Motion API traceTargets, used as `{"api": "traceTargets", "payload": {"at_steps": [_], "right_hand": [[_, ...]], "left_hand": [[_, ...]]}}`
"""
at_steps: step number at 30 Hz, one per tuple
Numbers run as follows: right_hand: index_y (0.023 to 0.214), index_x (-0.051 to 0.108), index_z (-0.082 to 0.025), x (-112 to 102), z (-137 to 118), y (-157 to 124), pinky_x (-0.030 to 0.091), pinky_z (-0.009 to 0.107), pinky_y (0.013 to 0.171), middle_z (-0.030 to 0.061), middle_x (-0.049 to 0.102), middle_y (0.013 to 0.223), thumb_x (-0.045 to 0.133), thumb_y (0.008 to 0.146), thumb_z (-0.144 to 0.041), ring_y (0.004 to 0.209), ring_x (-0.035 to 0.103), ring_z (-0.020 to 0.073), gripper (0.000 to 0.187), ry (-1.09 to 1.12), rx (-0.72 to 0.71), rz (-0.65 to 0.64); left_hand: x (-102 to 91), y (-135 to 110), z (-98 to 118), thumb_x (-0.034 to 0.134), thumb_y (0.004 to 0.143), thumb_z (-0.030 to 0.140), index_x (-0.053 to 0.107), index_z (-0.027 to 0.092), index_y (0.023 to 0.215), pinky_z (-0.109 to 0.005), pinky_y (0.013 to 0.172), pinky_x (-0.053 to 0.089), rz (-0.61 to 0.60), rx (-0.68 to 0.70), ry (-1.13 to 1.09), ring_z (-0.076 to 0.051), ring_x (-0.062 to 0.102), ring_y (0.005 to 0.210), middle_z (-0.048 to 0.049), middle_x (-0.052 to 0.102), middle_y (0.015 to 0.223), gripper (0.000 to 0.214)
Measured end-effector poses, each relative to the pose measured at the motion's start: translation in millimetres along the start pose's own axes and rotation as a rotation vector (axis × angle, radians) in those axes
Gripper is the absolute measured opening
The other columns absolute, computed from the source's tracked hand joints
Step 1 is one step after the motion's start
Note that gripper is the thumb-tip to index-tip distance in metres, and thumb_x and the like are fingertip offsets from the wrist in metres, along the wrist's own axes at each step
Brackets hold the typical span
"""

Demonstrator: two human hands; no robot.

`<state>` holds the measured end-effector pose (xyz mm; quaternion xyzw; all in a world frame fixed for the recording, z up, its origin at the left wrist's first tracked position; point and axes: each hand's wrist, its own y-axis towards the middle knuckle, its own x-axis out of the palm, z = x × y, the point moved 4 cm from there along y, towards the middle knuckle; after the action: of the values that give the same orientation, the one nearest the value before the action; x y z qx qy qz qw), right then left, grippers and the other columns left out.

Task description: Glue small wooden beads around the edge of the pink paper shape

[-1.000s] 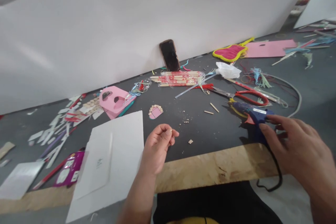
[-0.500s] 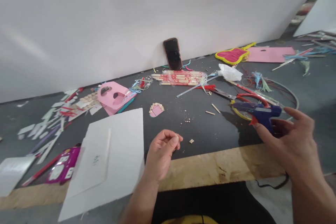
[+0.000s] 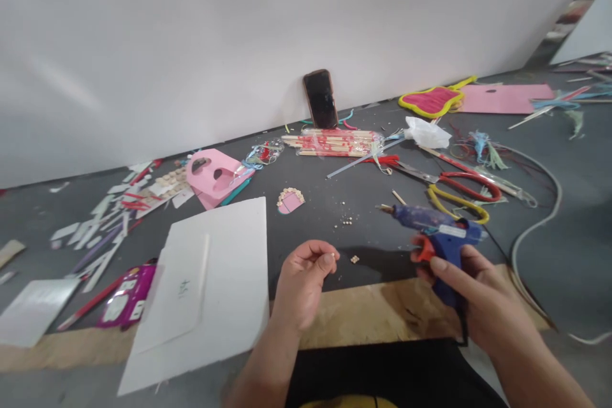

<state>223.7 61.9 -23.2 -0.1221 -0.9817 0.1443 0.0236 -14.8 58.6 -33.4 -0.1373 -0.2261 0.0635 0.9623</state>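
My right hand [image 3: 471, 287] is closed round the handle of a blue glue gun [image 3: 447, 255]. Its orange trigger lies at my fingers and its nozzle points left, above the table. My left hand [image 3: 306, 277] is closed in a pinch over the table's near side; a tiny pale piece [image 3: 333, 255] shows at the fingertips. Just right of that hand sits a small cluster of pale wooden bits [image 3: 354, 259]. Farther back lies a pink arch-shaped piece [image 3: 289, 203], its curved edge lined with similar bits. More loose bits [image 3: 347, 222] are scattered between them.
Scissors [image 3: 459, 188] with red and yellow handles lie behind the glue gun; its cord [image 3: 535, 188] curves at right. A phone [image 3: 320, 99] leans on the wall behind packaged sticks [image 3: 335, 142]. White board [image 3: 229, 280], pink cutout [image 3: 210, 178] and purple packet [image 3: 127, 296] are at left.
My right hand has lifted the glue gun off the scissors' side and brought it left and nearer to me. The left hand keeps its pinch, with little movement.
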Motion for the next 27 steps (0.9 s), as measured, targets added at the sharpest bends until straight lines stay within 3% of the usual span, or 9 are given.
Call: {"api": "traceTargets", "payload": {"at_steps": [3, 6, 9, 14, 27], "right_hand": [[0.095, 0.066, -0.018, 12.8, 16.5, -5.0, 0.053, 0.028, 0.052, 0.0075, 0.071, 0.078, 0.078, 0.065, -0.044, 0.06, 0.063, 0.017, 0.041, -0.005, 0.061, -0.206], [0.099, 0.065, -0.018, 20.7, 16.8, -11.1, 0.05, 0.028, 0.05, 0.0044, 0.065, 0.067, 0.072, 0.073, -0.046, 0.056, 0.059, 0.0158, 0.039, -0.018, 0.043, -0.308], [0.096, 0.064, -0.019, 25.6, 9.7, -19.0, 0.044, 0.025, 0.047, 0.0003, 0.056, 0.059, 0.063, 0.08, -0.048, 0.053, 0.052, 0.0139, 0.033, -0.005, -0.022, -0.35], [0.087, 0.062, -0.021, 32.5, 8.6, -30.3, 0.042, 0.025, 0.05, 0.0006, 0.056, 0.064, 0.05, 0.087, -0.055, 0.052, 0.046, 0.0119, 0.037, -0.076, -0.127, -0.446], [0.087, 0.061, -0.022, 31.0, 17.5, -29.3, 0.046, 0.024, 0.05, 0.0015, 0.058, 0.069, 0.048, 0.089, -0.051, 0.055, 0.049, 0.012, 0.032, -0.13, -0.192, -0.475]], "left_hand": [[-0.6, -0.5, 1.2, 0.079, 0.066, 0.027, 0.068, 0.017, 0.074, -0.021, 0.061, 0.042, 0.012, 0.005, -0.015, -0.007, 0.052, 0.061, 0.0001, 0.065, 0.072, 0.017], [-0.2, -0.3, 3.4, 0.081, 0.062, 0.027, 0.067, 0.017, 0.071, -0.022, 0.062, 0.043, 0.02, -0.002, -0.034, -0.008, 0.053, 0.062, 0.0004, 0.064, 0.07, 0.019], [0.8, 0.9, 5.4, 0.083, 0.06, 0.025, 0.066, 0.017, 0.07, -0.022, 0.063, 0.044, 0.028, 0.001, -0.058, -0.008, 0.052, 0.062, 0.0013, 0.063, 0.068, 0.021], [1.8, 3.5, 5.4, 0.086, 0.055, 0.023, 0.067, 0.018, 0.077, -0.021, 0.064, 0.045, 0.059, 0.006, -0.133, -0.009, 0.056, 0.064, 0.002, 0.063, 0.066, 0.029], [1.8, 5.0, 1.2, 0.086, 0.055, 0.02, 0.068, 0.02, 0.082, -0.016, 0.066, 0.047, 0.044, 0.014, -0.197, -0.006, 0.058, 0.066, 0.0029, 0.066, 0.068, 0.033]]}}
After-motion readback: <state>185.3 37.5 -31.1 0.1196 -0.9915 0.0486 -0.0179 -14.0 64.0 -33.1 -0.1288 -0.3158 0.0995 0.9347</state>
